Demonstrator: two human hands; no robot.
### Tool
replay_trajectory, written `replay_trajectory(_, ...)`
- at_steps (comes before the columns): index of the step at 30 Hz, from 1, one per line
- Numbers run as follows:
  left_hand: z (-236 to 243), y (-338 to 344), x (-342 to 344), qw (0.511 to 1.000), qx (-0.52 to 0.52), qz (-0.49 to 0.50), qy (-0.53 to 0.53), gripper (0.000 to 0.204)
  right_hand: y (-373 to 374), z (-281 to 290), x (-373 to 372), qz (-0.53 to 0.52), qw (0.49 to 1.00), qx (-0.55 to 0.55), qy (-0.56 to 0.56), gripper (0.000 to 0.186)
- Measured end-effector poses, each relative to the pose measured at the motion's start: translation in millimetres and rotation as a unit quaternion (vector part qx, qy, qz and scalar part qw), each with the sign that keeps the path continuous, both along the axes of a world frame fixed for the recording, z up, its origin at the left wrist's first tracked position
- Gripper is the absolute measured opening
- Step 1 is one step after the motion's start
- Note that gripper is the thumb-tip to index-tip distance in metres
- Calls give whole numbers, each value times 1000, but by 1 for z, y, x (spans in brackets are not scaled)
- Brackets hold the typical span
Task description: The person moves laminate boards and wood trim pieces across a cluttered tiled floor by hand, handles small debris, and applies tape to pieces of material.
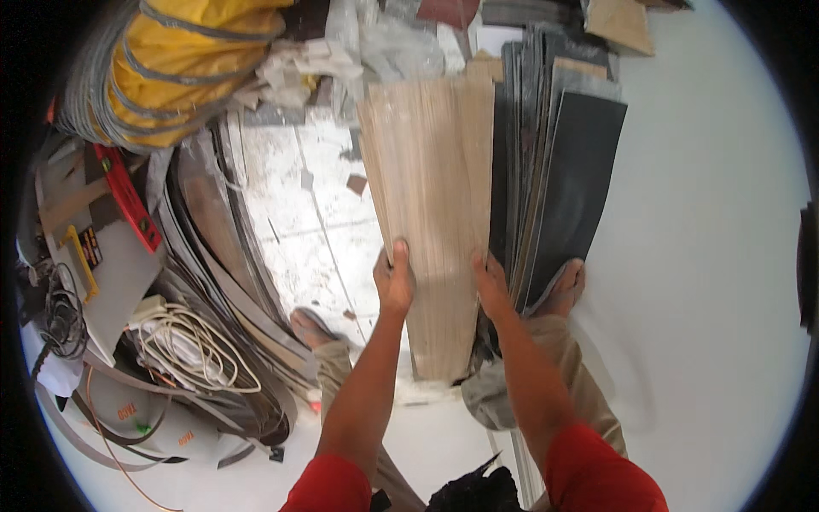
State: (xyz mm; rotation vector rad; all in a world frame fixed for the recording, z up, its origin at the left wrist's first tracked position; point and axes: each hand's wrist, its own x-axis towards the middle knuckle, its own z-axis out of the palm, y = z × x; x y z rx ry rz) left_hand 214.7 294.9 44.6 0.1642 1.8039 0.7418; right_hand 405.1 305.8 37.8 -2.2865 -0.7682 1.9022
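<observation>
A stack of long, light-brown wood-grain planks (433, 179) stands on end between my legs, its upper edges slightly fanned at the left. My left hand (395, 280) grips its left edge, thumb on the front face and the other fingers hidden behind. At the right edge my right hand (490, 282) is closed round the stack in the same way, its thumb in front. Dark grey and black sheets (576, 188) lean in a row just right of the planks, against the white wall.
A yellow ribbed duct hose (192, 60) lies at the far left. Below it are a red spirit level (128, 196), a yellow-framed saw (81, 260), a coiled white cable (192, 350) and curved strips (222, 247). Small scraps lie on the white tile floor (294, 247). Crumpled plastic (397, 47) sits behind.
</observation>
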Motion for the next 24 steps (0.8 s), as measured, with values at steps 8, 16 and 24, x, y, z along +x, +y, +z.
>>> replay_trajectory(8, -19, -19, 28, 998, 57, -1, -18, 65, -24, -6, 31, -29, 997, 22, 73, 94)
replay_trajectory(16, -49, -57, 33, 996, -28, -78, -14, 74, -37, -9, 30, 16, 999, -3, -41, 85)
replay_trajectory(24, -11, -104, 49, 959, -140, -243, -50, 93, -39, 34, 21, 153, 946, 141, -250, 67)
